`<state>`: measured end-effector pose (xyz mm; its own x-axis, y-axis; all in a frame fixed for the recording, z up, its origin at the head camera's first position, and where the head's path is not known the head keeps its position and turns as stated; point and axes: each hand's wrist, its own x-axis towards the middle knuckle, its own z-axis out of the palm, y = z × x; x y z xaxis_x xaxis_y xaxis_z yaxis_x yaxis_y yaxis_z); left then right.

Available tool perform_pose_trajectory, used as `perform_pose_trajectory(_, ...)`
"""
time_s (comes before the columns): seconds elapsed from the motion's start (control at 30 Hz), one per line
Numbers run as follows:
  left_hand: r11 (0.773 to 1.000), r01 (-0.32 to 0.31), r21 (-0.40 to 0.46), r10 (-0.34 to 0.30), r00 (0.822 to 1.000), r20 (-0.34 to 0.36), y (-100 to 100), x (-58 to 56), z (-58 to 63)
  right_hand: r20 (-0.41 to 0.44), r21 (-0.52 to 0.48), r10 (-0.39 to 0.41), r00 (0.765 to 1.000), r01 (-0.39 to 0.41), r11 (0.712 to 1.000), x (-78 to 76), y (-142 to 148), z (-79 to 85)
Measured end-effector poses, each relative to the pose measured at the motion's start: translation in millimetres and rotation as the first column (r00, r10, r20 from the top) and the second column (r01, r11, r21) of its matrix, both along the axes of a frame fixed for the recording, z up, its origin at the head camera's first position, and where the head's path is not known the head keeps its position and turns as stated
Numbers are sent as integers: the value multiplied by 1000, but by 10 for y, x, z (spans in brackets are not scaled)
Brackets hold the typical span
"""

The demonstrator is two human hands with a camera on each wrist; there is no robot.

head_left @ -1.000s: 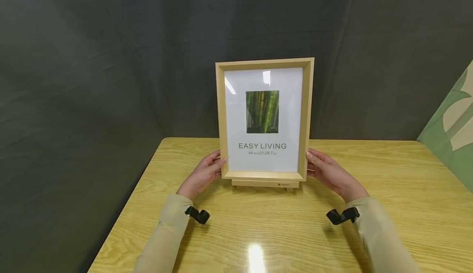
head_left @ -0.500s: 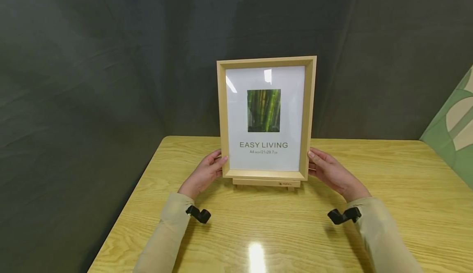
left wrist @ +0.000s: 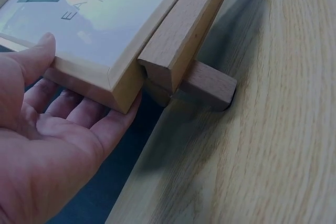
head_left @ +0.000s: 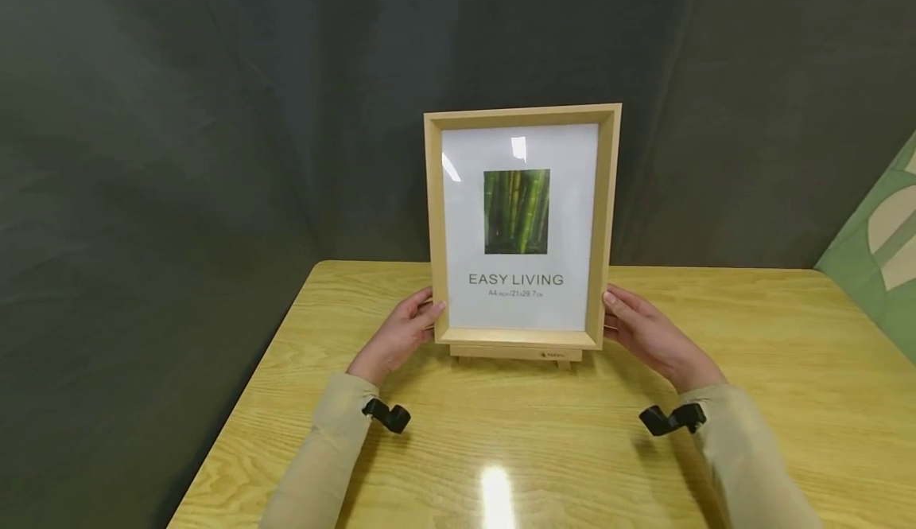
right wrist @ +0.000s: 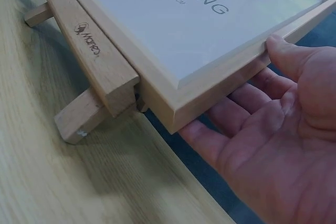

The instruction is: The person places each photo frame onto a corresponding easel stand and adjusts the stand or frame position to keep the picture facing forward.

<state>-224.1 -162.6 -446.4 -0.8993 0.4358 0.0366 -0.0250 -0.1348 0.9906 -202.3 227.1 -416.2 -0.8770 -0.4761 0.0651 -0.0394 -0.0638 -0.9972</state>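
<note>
A light wooden picture frame stands upright, leaning back, with a small bamboo print and "EASY LIVING" lettering behind its glossy front. Its bottom edge is right at the ledge of a small wooden easel; most of the easel is hidden behind the frame. My left hand grips the lower left side, thumb on the front and fingers behind. On the lower right side my right hand holds it likewise, with the thumb on the front rim. The frame's corners extend past both ends of the ledge.
The easel's short feet rest on a wood-grain table. A dark cloth hangs behind the table and along its left side. At the far right is a green and beige patterned panel.
Both hands have shifted the picture frame slightly to the right along the easel's ledge. Its top now appears a little larger and higher in the head view. Both hands keep their grip.
</note>
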Motion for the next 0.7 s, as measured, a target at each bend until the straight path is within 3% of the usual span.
perform_pose_trajectory(0.4,999,-25,-24,25,999,25,-58,26,15,12,19,5,1000,-5,1000,-3,-81,11)
perform_pose_trajectory(0.7,995,-75,-65,75,997,0,-104,72,115,-6,115,-19,1000,20,993,50,-3,27)
